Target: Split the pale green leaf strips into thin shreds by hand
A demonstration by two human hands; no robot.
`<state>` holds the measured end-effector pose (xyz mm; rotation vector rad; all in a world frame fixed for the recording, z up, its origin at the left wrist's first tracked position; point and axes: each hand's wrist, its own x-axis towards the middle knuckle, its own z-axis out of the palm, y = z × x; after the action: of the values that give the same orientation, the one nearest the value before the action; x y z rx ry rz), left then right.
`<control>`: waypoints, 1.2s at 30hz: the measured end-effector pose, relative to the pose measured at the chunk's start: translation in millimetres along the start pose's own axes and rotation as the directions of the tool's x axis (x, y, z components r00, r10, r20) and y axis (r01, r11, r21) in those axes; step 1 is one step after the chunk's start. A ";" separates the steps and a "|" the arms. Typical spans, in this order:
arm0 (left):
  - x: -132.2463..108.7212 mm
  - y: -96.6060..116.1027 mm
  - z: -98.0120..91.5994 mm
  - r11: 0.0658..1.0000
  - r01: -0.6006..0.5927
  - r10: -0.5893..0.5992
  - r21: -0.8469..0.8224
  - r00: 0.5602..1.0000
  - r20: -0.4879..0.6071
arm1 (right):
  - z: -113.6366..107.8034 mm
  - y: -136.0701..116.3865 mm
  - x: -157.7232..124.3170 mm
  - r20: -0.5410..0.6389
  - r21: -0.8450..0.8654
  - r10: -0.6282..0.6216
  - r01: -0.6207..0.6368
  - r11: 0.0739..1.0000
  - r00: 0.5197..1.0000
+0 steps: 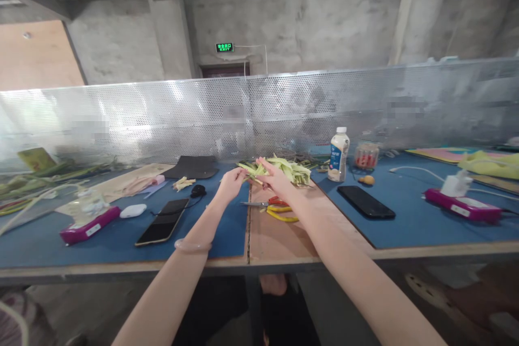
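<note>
Above the middle of the table, my left hand [232,183] is closed, with its fingertips pinched on pale green leaf strips [252,171]. Just to its right, my right hand [277,177] reaches over the same strips, its fingers stretched out and apart. A pile of pale green, husk-like leaves [298,169] lies right behind and beside my right hand, which partly hides it. Below the hands, scissors with yellow handles [279,216] lie on the brown board, and a red-handled tool [276,201] is beside them, partly covered by my right forearm.
A black phone [365,201], a white-capped bottle [338,154] and a clear jar [366,157] stand or lie to the right. Another phone [162,221], an earbud case [133,211] and a purple power strip [90,225] lie left. A perforated metal screen [178,119] borders the back.
</note>
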<state>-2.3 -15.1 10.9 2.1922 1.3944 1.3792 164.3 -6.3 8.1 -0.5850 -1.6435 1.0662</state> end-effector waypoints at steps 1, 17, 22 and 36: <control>-0.2 0.0 -0.1 1.000 0.000 0.000 -0.002 1.000 0.002 | -0.2 0.0 0.1 -0.002 -0.006 -0.002 0.002 1.000 1.000; -2.1 3.5 -1.9 0.999 0.036 -0.036 -0.013 0.999 -0.011 | 2.6 -2.2 -1.0 -0.047 -0.133 0.003 -0.009 0.991 0.999; -0.9 0.4 -1.5 0.999 0.038 -0.038 -0.021 0.999 -0.020 | 2.8 -6.8 -3.1 -0.010 -0.056 -0.014 0.013 0.998 1.000; -1.0 1.2 0.0 0.994 0.042 -0.039 -0.098 0.999 0.026 | 2.3 -6.2 -2.4 0.045 -0.029 0.014 -0.013 0.999 0.999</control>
<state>-1.7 -16.5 11.0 2.1002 1.3257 1.3721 163.8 -12.1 12.2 -0.5953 -1.6989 1.0744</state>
